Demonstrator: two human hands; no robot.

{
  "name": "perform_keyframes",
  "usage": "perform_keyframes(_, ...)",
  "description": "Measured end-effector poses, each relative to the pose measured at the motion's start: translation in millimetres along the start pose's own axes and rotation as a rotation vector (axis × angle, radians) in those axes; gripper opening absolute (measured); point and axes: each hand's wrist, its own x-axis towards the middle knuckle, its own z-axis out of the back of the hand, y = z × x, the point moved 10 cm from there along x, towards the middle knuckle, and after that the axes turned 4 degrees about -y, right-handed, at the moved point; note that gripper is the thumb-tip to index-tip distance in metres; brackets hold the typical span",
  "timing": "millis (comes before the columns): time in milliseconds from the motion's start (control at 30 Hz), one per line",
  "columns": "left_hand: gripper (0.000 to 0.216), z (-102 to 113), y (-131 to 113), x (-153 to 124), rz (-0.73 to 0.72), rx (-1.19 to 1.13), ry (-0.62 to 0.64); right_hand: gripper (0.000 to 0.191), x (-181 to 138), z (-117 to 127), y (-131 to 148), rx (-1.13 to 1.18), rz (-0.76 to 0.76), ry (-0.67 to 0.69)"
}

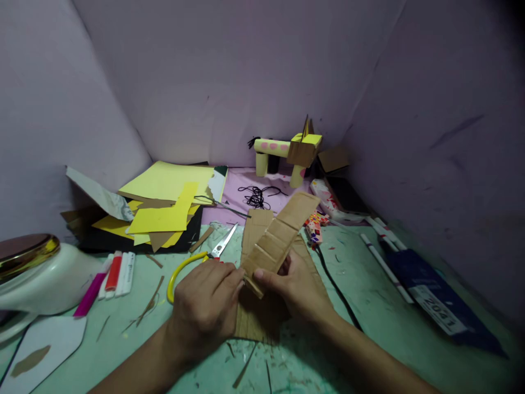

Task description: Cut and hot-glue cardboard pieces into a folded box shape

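A creased cardboard strip (275,238) is held up at a slant, its far end pointing to the upper right. My left hand (209,303) is closed on the strip's near end, fingertips pinched together. My right hand (297,284) grips the same strip from its right side, thumb on top and fingers behind. Beneath both hands lies a flat brown cardboard sheet (262,320). Just beyond my left hand rest yellow-handled scissors (221,243) with blades partly covered by nothing and handles partly hidden by the hand.
Yellow paper sheets (168,183) are piled at back left. Markers (118,276) and a white iron-like object (61,279) lie left. A toy animal (273,148) of cardboard and paper stands at back. Black string (256,196), a glue gun (315,227) and a blue packet (435,295) are around.
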Motion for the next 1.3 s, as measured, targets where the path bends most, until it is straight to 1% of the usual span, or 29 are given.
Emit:
perform_keyframes(67, 0.027, 2.9, -5.5, 0.1, -0.059, 0.071, -0.035, 0.055, -2.1, -5.4, -3.6, 0.029, -0.027, 0.04)
perform_keyframes(133, 0.027, 4.0, -12.0, 0.8, -0.123, 0.133, -0.043, 0.055, -3.6, -8.1, -5.4, 0.04, -0.04, 0.055)
perform_keyframes(267, 0.022, 1.4, -20.4, 4.5, -0.202, 0.216, -0.014, 0.049, -4.7, -4.8, -1.7, -0.048, -0.02, -0.009)
perform_keyframes(367, 0.013, -1.2, -20.2, 8.7, -0.202, 0.203, 0.007, 0.045, -6.0, -3.9, 1.7, -0.108, -0.01, -0.041)
perform_keyframes(433, 0.01, -0.9, -16.0, 10.6, -0.161, 0.139, 0.002, 0.045, -6.8, -5.9, 2.8, -0.103, -0.006, -0.033)
perform_keyframes(567, 0.013, -3.8, -4.7, 9.2, -0.026, -0.03, 0.011, 0.041, -8.1, -9.2, 2.0, -0.12, -0.006, -0.007)
perform_keyframes(733, 0.014, -12.4, 17.2, 1.8, 0.286, -0.137, 0.046, 0.031, -9.1, -12.5, 4.2, -0.152, 0.025, 0.022)
perform_keyframes(767, 0.014, -13.4, 20.2, 0.6, 0.334, -0.147, 0.048, 0.03, -9.1, -13.0, 4.1, -0.152, 0.024, 0.026)
perform_keyframes(833, 0.015, -14.7, 22.7, 0.2, 0.376, -0.142, 0.049, 0.029, -9.0, -13.4, 4.0, -0.144, 0.02, 0.029)
perform_keyframes(900, 0.014, -14.0, 21.2, 2.3, 0.354, -0.094, 0.04, 0.028, -8.7, -14.3, 4.9, -0.141, 0.023, 0.037)
perform_keyframes(1000, 0.015, -11.2, 12.5, 7.3, 0.241, -0.018, 0.006, 0.024, -8.9, -19.5, 8.7, -0.145, 0.05, 0.096)
perform_keyframes(1100, 0.018, -7.4, 4.9, 10.5, 0.146, 0.004, -0.039, 0.022, -9.0, -23.7, 10.9, -0.154, 0.076, 0.158)
perform_keyframes(1300, 0.018, -4.4, 7.2, 12.6, 0.128, 0.014, -0.06, 0.029, -7.4, -23.2, 2.2, -0.101, 0.017, 0.205)
